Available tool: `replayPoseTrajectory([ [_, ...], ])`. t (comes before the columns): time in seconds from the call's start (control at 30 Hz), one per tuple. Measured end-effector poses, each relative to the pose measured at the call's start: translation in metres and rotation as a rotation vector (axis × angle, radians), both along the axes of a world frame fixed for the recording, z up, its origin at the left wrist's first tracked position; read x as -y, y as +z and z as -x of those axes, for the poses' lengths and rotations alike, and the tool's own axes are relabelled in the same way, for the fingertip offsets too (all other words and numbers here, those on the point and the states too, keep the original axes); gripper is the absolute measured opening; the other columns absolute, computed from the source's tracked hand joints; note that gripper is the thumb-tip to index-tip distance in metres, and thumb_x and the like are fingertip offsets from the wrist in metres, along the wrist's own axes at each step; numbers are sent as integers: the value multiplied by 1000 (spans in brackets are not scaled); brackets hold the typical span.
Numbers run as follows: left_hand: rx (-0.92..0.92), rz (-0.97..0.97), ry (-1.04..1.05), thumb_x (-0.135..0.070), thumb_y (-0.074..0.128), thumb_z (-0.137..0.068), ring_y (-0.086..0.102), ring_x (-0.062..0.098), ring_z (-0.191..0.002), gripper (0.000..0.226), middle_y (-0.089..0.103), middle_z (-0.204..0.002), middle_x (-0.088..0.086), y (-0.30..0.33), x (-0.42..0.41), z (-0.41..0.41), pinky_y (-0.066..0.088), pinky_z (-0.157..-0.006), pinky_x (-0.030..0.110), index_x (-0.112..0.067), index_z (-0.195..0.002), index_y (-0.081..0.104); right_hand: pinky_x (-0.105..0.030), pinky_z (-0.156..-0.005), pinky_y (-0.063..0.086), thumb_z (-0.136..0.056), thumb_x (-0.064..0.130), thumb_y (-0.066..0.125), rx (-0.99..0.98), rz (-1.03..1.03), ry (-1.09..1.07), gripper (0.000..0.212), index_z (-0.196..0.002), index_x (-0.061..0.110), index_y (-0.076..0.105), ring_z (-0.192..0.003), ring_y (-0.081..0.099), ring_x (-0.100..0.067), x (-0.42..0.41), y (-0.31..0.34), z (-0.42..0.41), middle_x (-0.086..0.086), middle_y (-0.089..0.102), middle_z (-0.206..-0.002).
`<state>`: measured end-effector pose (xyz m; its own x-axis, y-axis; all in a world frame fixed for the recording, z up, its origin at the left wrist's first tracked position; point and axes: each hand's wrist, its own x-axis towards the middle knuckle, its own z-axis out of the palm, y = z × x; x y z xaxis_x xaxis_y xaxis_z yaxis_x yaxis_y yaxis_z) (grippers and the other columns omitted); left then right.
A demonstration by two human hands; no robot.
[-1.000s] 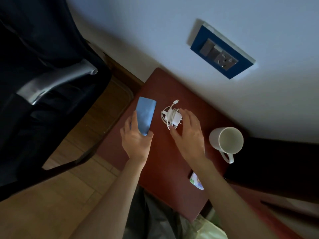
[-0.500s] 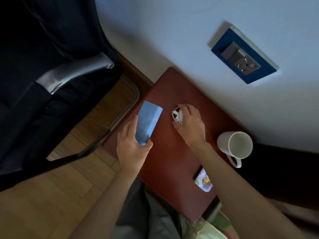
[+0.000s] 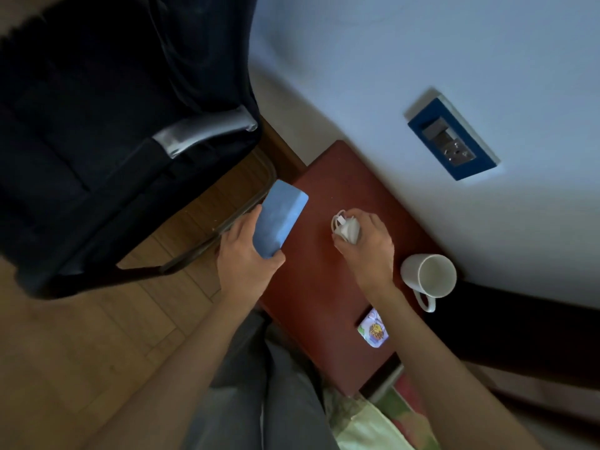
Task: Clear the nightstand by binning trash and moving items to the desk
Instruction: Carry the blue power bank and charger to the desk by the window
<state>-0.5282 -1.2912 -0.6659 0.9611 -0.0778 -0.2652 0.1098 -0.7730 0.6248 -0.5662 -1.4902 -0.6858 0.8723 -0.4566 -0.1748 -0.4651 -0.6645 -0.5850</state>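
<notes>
My left hand (image 3: 244,258) grips a flat blue case (image 3: 279,217) and holds it over the left edge of the reddish-brown nightstand (image 3: 311,297). A white charger with its cable wound around it (image 3: 346,228) is pinched in my right hand (image 3: 370,246), just above the nightstand's middle. A white mug (image 3: 429,277) stands upright at the right side, near the wall. Close to the front edge lies a small colourful printed packet (image 3: 374,330), partly under my right forearm.
A dark office chair (image 3: 107,151) with a grey armrest stands left of the nightstand on the wooden floor. A blue wall socket (image 3: 453,138) sits above the nightstand. Patterned bedding (image 3: 373,420) lies below the front edge, and a dark bed frame runs to the right.
My right hand closed on the charger and lifted it slightly. My left hand moved the blue case leftward, off the nightstand surface toward its edge.
</notes>
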Motion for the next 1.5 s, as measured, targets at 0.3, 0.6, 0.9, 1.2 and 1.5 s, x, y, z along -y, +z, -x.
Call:
replayPoseTrajectory([
  [0.3, 17, 131, 88, -47, 59, -60, 52, 29, -117, 85, 53, -132, 10, 120, -81, 35, 44, -96, 43, -13, -136, 45, -24, -77, 47, -69, 21, 79, 103, -56, 198, 42, -108, 19, 63, -92, 60, -13, -73, 131, 34, 6, 62, -105],
  [0.6, -29, 120, 341, -23, 78, -70, 44, 19, -128, 78, 47, -140, 0, 208, -195, 113, 36, -101, 28, -28, -139, 40, -24, -77, 48, -71, 19, 78, 221, -79, 485, 40, -108, 14, 64, -91, 61, -15, -179, 223, 47, -1, 64, -103],
  [0.9, 53, 150, 526, -16, 79, -71, 46, 17, -126, 77, 48, -139, -1, 256, -350, 184, 37, -99, 27, -25, -138, 41, -38, -82, 54, -71, 18, 79, 279, -78, 705, 47, -114, 8, 62, -96, 61, -20, -340, 278, 64, -6, 63, -107],
  [1.2, 211, 257, 687, -24, 79, -60, 54, 13, -113, 84, 54, -131, -1, 305, -496, 234, 50, -90, 36, -22, -137, 45, -29, -84, 51, -74, 21, 77, 361, -115, 853, 45, -115, 15, 61, -97, 57, -12, -503, 315, 70, 0, 61, -109],
  [1.5, 346, 355, 772, -2, 80, -66, 52, -26, -84, 81, 52, -117, -10, 337, -583, 181, 43, -57, 0, -16, -137, 43, -10, -82, 41, -74, 22, 79, 389, -112, 973, 45, -115, 15, 60, -95, 52, -3, -592, 325, 9, 1, 62, -109],
])
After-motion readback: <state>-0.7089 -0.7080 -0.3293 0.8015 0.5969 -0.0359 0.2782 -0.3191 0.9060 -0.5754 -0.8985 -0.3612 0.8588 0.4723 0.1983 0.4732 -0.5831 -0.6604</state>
